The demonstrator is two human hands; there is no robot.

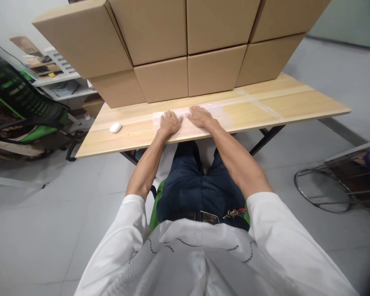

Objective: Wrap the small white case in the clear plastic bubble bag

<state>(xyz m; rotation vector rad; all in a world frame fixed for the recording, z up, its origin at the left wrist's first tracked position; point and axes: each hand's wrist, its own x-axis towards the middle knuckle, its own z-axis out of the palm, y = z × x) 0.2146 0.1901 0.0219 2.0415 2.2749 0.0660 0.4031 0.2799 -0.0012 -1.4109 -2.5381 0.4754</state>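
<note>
A thin, translucent, pale pinkish sheet point(188, 130), like plastic film or a flat bag, lies along the front edge of the wooden table point(308, 100). My left hand point(171, 122) rests palm down on its left part, fingers pointing away from me. Just to the right, my right hand point(200, 116) is pressed flat on the same sheet, its fingers angled to the left. The thumbs are close together with a small gap between them. Neither hand grips anything. Left of my left hand sits a small white rounded object point(115, 127), apparently a computer mouse or a case.
Cardboard boxes point(160, 78) stand in two stacked rows along the table's far side. Clear tape point(260, 105) crosses the tabletop on the right. A black and green chair point(27, 107) and white shelves point(61, 80) are at left; a metal ring base point(323, 207) is at right.
</note>
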